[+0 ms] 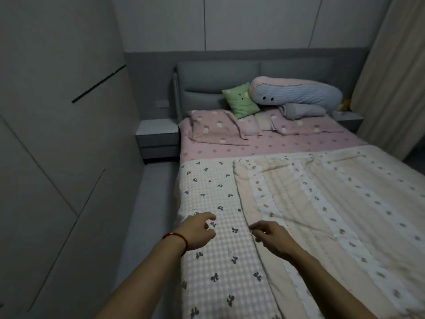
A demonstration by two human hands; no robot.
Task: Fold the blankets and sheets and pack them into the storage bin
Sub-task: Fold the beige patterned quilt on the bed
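A checked sheet with dark bows (207, 187) lies spread along the bed's left side. Over it, to the right, lies a cream quilted blanket with white dotted stripes (322, 203), its left edge running down the middle. My left hand (197, 231), with a red string at the wrist, hovers over the checked sheet, fingers loosely curled and holding nothing. My right hand (269, 238) hovers just above the quilt's left edge, fingers loosely bent and empty. No storage bin is in view.
A pink dotted sheet (264, 146) covers the head of the bed, with pink pillows (213, 130), a green cushion (241, 100) and a long blue plush (296, 93). Grey nightstand (157, 137) and wardrobe wall stand left, a narrow floor strip between. Curtain (391, 77) hangs right.
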